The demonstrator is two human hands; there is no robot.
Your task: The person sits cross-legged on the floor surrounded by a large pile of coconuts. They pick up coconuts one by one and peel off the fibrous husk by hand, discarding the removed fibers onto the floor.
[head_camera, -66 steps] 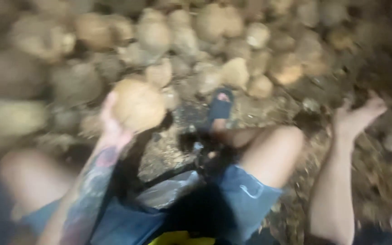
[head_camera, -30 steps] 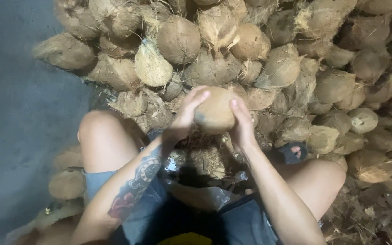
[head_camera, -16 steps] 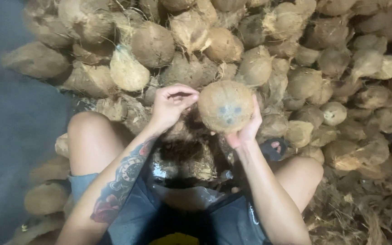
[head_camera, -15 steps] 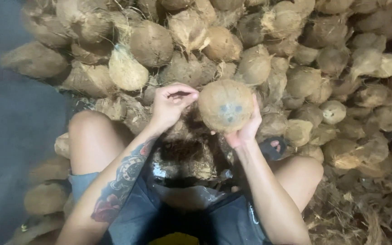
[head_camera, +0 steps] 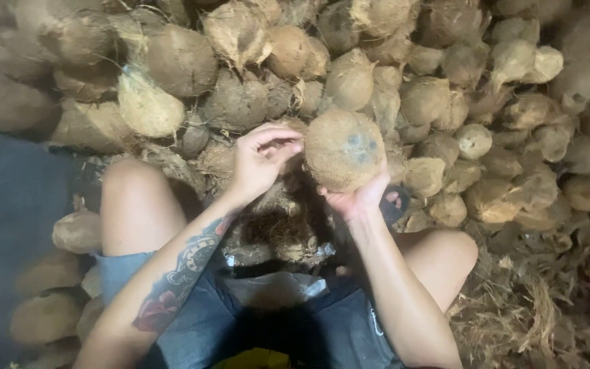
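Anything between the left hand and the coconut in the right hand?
Nothing visible. The right hand cups the coconut from below; the left hand is at the coconut's left edge, fingertips pinched there, with no other thing between them.

- Left hand [head_camera: 257, 164]: raised at centre frame, fingers curled, thumb and fingertips pinched together, pointing toward 3 o'clock.
- Left forearm: tattooed, enters from 7 o'clock, runs up toward 1 o'clock.
- Right hand [head_camera: 358, 198]: palm up, fingers cupped and loaded from beneath, just right of the left hand.
- Right forearm: bare, enters from 5 o'clock, angles toward 11 o'clock.
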